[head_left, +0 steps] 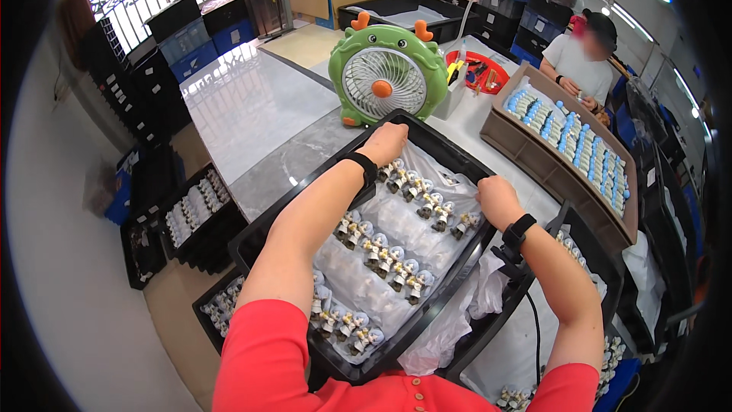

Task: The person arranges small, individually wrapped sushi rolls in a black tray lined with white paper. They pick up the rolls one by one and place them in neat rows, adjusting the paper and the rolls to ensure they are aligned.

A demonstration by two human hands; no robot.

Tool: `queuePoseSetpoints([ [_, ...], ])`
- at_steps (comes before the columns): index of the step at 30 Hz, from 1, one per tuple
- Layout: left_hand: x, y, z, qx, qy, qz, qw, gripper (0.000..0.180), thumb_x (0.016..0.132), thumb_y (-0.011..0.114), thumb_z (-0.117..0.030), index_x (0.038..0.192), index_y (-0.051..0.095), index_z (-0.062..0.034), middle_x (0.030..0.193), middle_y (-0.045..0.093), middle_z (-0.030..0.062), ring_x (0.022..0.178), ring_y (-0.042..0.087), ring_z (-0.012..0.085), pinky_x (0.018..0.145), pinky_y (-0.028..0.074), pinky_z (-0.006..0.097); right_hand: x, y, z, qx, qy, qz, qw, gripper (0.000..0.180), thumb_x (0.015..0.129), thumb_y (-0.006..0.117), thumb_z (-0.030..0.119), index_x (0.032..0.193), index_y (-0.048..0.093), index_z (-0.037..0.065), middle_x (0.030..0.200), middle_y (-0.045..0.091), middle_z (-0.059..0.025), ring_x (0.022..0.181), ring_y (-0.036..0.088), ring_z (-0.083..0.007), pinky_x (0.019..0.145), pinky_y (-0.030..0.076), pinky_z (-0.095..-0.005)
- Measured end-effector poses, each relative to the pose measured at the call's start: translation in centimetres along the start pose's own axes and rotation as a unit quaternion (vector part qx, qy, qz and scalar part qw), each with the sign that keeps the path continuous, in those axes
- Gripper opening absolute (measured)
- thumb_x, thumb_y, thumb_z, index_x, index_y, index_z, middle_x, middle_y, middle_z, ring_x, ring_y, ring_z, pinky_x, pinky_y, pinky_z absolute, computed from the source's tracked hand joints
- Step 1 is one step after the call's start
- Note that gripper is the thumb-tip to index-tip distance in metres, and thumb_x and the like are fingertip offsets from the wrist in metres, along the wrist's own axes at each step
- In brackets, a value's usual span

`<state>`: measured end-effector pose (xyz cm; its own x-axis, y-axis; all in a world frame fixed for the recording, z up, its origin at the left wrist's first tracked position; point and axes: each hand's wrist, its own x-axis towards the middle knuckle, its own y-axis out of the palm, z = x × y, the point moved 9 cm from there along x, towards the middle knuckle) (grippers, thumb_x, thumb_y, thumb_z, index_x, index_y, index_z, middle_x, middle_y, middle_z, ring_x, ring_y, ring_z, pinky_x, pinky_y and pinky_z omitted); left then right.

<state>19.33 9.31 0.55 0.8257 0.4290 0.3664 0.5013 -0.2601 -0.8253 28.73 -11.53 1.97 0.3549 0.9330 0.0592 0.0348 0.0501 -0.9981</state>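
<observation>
In front of me a black plastic tray (pixel 263 230) sits tilted, holding rows of small figurines (pixel 385 253) with pale blue tops, white bodies and dark bases. A translucent plastic sheet (pixel 427 159) lies among the rows, its far edge stretching between my hands. At the far left corner my left hand (pixel 385 143) is closed on the sheet, fingertips partly hidden. Closed too is my right hand (pixel 499 201), at the sheet's other end by the tray's right rim. Dark bands circle both wrists.
A green dragon-shaped fan (pixel 381 80) stands just beyond the tray. Further right are a red basket (pixel 488 70) of tools and a brown crate (pixel 499 126) of blue-topped pieces, with a person (pixel 583 61) behind it. Another black tray (pixel 610 275) and crumpled plastic (pixel 457 313) lie at right.
</observation>
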Motion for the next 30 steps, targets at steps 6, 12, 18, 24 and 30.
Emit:
queuePoseSetpoints([
  [6, 0.2, 0.6, -0.3, -0.003, -0.027, 0.002, 1.000, 0.010, 0.081, 0.053, -0.009, 0.081, 0.057, 0.0000, 0.077, 0.061, 0.0220, 0.079, 0.059, 0.0391, 0.070, 0.047, 0.044, 0.0, -0.9, 1.3, -0.076, 0.004, -0.009, 0.997, 0.011, 0.070, 0.059, 0.000, 0.076, 0.068, 0.001, 0.080, 0.065, -0.0189, 0.078, 0.065, -0.0324, 0.068, 0.054, -0.0376],
  [12, 0.3, 0.2, 0.3, 0.003, -0.039, -0.018, 0.999, 0.010, 0.081, 0.051, -0.008, 0.082, 0.057, 0.0002, 0.077, 0.061, 0.0228, 0.079, 0.059, 0.0395, 0.070, 0.046, 0.045, -0.3, -1.1, 0.9, -0.087, 0.020, -0.014, 0.996, 0.012, 0.072, 0.058, 0.000, 0.076, 0.068, 0.002, 0.081, 0.065, -0.0179, 0.078, 0.066, -0.0317, 0.068, 0.054, -0.0374],
  [18, 0.4, 0.2, 0.2, 0.008, -0.036, -0.023, 0.999, 0.011, 0.080, 0.051, -0.008, 0.082, 0.057, 0.0007, 0.077, 0.061, 0.0230, 0.080, 0.059, 0.0395, 0.071, 0.047, 0.045, -0.6, -1.6, 1.2, -0.101, 0.016, -0.023, 0.994, 0.012, 0.072, 0.059, 0.001, 0.078, 0.068, 0.003, 0.082, 0.064, -0.0168, 0.078, 0.066, -0.0305, 0.066, 0.055, -0.0359],
  [24, 0.6, 0.3, -0.3, 0.035, -0.057, -0.027, 0.997, 0.009, 0.079, 0.054, -0.006, 0.084, 0.058, 0.0006, 0.079, 0.062, 0.0230, 0.081, 0.060, 0.0392, 0.073, 0.048, 0.046, -0.5, -1.4, 1.8, -0.148, 0.015, -0.030, 0.988, 0.011, 0.071, 0.061, 0.004, 0.079, 0.069, 0.005, 0.085, 0.064, -0.0149, 0.078, 0.067, -0.0268, 0.064, 0.055, -0.0328],
  [30, -0.3, 0.8, -0.7, 0.049, -0.015, 0.021, 0.998, 0.017, 0.076, 0.060, -0.004, 0.092, 0.055, -0.0020, 0.089, 0.059, 0.0207, 0.090, 0.057, 0.0382, 0.076, 0.047, 0.043, 0.0, -0.6, 2.1, -0.158, 0.011, -0.001, 0.987, 0.011, 0.070, 0.061, 0.004, 0.076, 0.069, 0.006, 0.080, 0.066, -0.0129, 0.078, 0.067, -0.0263, 0.063, 0.055, -0.0323],
])
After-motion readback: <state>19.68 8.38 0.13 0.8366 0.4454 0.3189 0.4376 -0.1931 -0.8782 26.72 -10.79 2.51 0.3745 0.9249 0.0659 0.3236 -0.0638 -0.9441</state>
